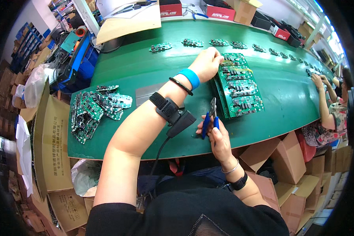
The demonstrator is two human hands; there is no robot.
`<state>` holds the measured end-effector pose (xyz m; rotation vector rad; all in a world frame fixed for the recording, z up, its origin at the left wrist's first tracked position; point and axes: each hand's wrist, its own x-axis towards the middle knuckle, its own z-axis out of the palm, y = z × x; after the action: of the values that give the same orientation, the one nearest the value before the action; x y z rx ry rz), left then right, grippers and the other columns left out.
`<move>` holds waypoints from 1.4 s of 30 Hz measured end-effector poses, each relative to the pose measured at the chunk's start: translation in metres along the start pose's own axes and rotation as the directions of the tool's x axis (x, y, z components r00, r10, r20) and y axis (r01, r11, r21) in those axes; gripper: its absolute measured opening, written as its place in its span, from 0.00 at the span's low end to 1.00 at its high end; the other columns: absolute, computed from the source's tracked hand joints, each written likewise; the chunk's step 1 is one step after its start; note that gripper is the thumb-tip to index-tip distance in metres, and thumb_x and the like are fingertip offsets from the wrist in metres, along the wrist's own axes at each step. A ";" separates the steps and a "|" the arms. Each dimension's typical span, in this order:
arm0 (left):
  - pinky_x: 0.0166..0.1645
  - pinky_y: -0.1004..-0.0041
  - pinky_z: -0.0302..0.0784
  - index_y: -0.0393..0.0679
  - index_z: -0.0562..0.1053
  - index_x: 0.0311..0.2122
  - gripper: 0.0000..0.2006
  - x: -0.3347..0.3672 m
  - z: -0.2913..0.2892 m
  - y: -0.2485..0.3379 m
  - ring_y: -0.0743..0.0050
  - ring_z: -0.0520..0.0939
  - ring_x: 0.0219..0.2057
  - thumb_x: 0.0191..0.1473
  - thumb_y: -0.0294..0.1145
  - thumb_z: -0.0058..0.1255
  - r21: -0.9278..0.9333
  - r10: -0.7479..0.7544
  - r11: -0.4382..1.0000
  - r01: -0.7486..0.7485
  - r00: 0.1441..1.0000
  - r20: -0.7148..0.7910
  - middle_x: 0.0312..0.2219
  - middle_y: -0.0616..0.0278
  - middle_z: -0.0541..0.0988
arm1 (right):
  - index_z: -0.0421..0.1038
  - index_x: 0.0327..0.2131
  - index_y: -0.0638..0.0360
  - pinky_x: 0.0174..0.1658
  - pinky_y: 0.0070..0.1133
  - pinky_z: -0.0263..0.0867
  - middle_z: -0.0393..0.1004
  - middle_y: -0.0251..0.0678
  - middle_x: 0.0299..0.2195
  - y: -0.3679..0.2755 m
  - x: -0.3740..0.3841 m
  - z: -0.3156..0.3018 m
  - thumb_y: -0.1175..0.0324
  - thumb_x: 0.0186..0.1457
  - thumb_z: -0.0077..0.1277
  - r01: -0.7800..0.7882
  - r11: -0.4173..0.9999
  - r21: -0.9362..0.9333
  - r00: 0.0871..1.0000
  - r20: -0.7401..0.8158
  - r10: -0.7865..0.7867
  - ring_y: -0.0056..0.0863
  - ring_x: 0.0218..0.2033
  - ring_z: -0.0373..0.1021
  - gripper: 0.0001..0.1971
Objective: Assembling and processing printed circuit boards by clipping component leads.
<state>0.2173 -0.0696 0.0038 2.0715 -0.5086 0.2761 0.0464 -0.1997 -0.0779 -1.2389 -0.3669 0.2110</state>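
On the green table (137,70), the left hand (207,63) pinches the circuit-board stack's (238,84) far edge, steadying it; the right hand (219,135) grips blue-handled cutters (209,120) upright, ready nearby.

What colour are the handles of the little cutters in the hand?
Blue. The cutters sit in the right hand, clearest in the head view.

left hand (207,63) fingertips hidden behind board stack (236,84), co-worker (334,114) cut off

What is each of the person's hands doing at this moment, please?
Left hand: fingers curled down on the top of the stack of green circuit boards.
Right hand: closed on blue-handled cutters.
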 end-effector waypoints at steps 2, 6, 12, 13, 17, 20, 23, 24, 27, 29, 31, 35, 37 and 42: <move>0.37 0.74 0.71 0.39 0.69 0.30 0.09 0.001 0.001 0.004 0.76 0.75 0.31 0.57 0.33 0.42 -0.301 -0.179 0.936 0.183 0.983 0.042 0.28 0.61 0.77 | 0.59 0.50 0.67 0.44 0.21 0.62 0.68 0.38 0.37 0.000 -0.001 -0.002 0.54 0.57 0.37 0.004 1.000 -0.017 1.000 0.005 -0.004 0.24 0.37 0.68 0.26; 0.36 0.77 0.71 0.40 0.69 0.31 0.08 0.000 -0.005 0.015 0.76 0.75 0.31 0.57 0.33 0.41 -0.433 -0.221 0.870 0.234 0.972 0.082 0.30 0.61 0.77 | 0.59 0.50 0.67 0.44 0.21 0.62 0.69 0.38 0.37 -0.003 -0.003 -0.002 0.54 0.57 0.37 0.010 1.000 -0.019 1.000 -0.008 -0.011 0.25 0.37 0.68 0.26; 0.34 0.80 0.69 0.41 0.68 0.35 0.11 -0.031 -0.058 0.055 0.80 0.74 0.31 0.60 0.37 0.37 -0.754 -0.044 0.655 -0.047 0.994 -0.100 0.36 0.56 0.76 | 0.59 0.49 0.67 0.44 0.23 0.62 0.68 0.39 0.37 -0.001 0.000 0.001 0.53 0.57 0.39 0.000 1.000 -0.006 1.000 0.005 0.000 0.25 0.37 0.68 0.26; 0.34 0.80 0.69 0.41 0.68 0.36 0.11 -0.045 -0.077 0.063 0.80 0.74 0.31 0.60 0.37 0.37 -0.755 0.016 0.648 -0.099 0.993 -0.117 0.38 0.55 0.76 | 0.59 0.49 0.67 0.44 0.23 0.63 0.68 0.39 0.37 -0.001 0.001 0.003 0.53 0.56 0.39 -0.005 1.000 -0.007 1.000 -0.012 0.005 0.25 0.37 0.68 0.26; 0.32 0.82 0.69 0.46 0.71 0.43 0.15 -0.138 -0.149 0.092 0.80 0.75 0.26 0.53 0.41 0.49 -0.715 -0.114 0.697 -0.052 0.977 -0.182 0.30 0.60 0.79 | 0.58 0.50 0.67 0.46 0.25 0.62 0.68 0.40 0.37 -0.005 -0.005 -0.002 0.52 0.56 0.41 -0.039 0.999 0.008 0.997 -0.068 0.040 0.28 0.37 0.68 0.28; 0.34 0.80 0.69 0.43 0.63 0.36 0.08 -0.217 -0.207 0.090 0.77 0.74 0.30 0.60 0.37 0.38 -0.472 -0.133 0.881 0.040 0.977 -0.166 0.27 0.60 0.72 | 0.57 0.51 0.68 0.46 0.27 0.61 0.67 0.43 0.41 0.002 0.001 -0.007 0.55 0.56 0.40 0.026 0.998 0.063 1.000 0.000 -0.026 0.31 0.41 0.66 0.27; 0.38 0.77 0.73 0.42 0.62 0.33 0.05 -0.294 -0.234 0.084 0.76 0.77 0.31 0.59 0.31 0.39 -0.219 -0.425 0.902 0.372 0.856 -0.293 0.27 0.62 0.75 | 0.60 0.53 0.59 0.48 0.32 0.61 0.57 0.47 0.54 0.013 0.003 -0.025 0.57 0.58 0.38 0.101 0.991 0.086 0.994 0.034 -0.104 0.35 0.47 0.62 0.22; 0.37 0.78 0.73 0.42 0.62 0.33 0.04 -0.321 -0.235 0.080 0.78 0.76 0.30 0.59 0.29 0.38 -0.150 -0.487 0.872 0.467 0.788 -0.376 0.27 0.63 0.74 | 0.60 0.53 0.59 0.48 0.32 0.60 0.57 0.47 0.54 0.016 0.003 -0.026 0.57 0.58 0.38 0.106 0.991 0.077 0.992 0.063 -0.111 0.35 0.47 0.62 0.23; 0.33 0.83 0.70 0.44 0.63 0.33 0.06 -0.396 -0.240 0.066 0.82 0.75 0.27 0.59 0.33 0.39 -0.203 -0.666 0.716 0.667 0.566 -0.486 0.24 0.65 0.75 | 0.59 0.53 0.60 0.49 0.31 0.60 0.57 0.46 0.54 0.016 0.004 -0.022 0.56 0.58 0.38 0.072 0.995 0.066 0.991 0.105 -0.078 0.34 0.47 0.62 0.24; 0.28 0.83 0.70 0.45 0.63 0.32 0.06 -0.438 -0.241 0.038 0.82 0.75 0.23 0.58 0.34 0.41 -0.219 -0.749 0.617 0.756 0.478 -0.458 0.23 0.65 0.75 | 0.58 0.53 0.62 0.49 0.30 0.60 0.58 0.45 0.53 0.013 0.004 -0.022 0.55 0.58 0.39 0.080 0.996 0.045 0.993 0.083 -0.084 0.33 0.48 0.62 0.25; 0.24 0.83 0.69 0.43 0.64 0.30 0.06 -0.473 -0.238 0.009 0.82 0.75 0.22 0.55 0.31 0.44 -0.209 -0.822 0.481 0.852 0.354 -0.445 0.21 0.67 0.74 | 0.57 0.52 0.64 0.49 0.30 0.60 0.58 0.44 0.53 0.010 0.006 -0.026 0.54 0.57 0.39 0.050 0.998 0.030 0.993 0.103 -0.052 0.32 0.47 0.62 0.26; 0.20 0.77 0.68 0.39 0.69 0.22 0.09 -0.449 -0.223 0.002 0.78 0.72 0.16 0.50 0.31 0.49 0.179 -0.732 0.418 0.891 0.447 -0.514 0.16 0.62 0.74 | 0.58 0.51 0.68 0.47 0.29 0.61 0.64 0.45 0.46 -0.001 0.002 -0.013 0.55 0.57 0.41 0.066 0.998 0.005 0.997 -0.030 -0.066 0.31 0.42 0.65 0.26; 0.22 0.80 0.69 0.38 0.72 0.26 0.08 -0.372 -0.210 0.045 0.82 0.73 0.19 0.53 0.31 0.47 -0.077 -0.842 0.517 0.853 0.490 -0.227 0.18 0.64 0.74 | 0.60 0.49 0.69 0.46 0.26 0.61 0.69 0.40 0.37 -0.007 0.004 -0.003 0.59 0.54 0.44 -0.023 0.996 -0.082 1.000 -0.014 0.022 0.27 0.38 0.66 0.25; 0.27 0.75 0.69 0.37 0.71 0.28 0.04 -0.220 -0.169 0.083 0.72 0.76 0.22 0.50 0.26 0.49 0.131 -0.276 0.955 0.266 0.959 0.068 0.20 0.59 0.74 | 0.57 0.54 0.66 0.50 0.25 0.58 0.66 0.38 0.42 -0.007 0.003 -0.008 0.65 0.46 0.51 0.069 0.950 -0.304 0.984 0.177 -0.015 0.27 0.41 0.65 0.31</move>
<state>-0.0148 0.0903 0.0695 2.2481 -0.2573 0.0563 0.0523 -0.2083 -0.0728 -1.5246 -0.5936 0.2316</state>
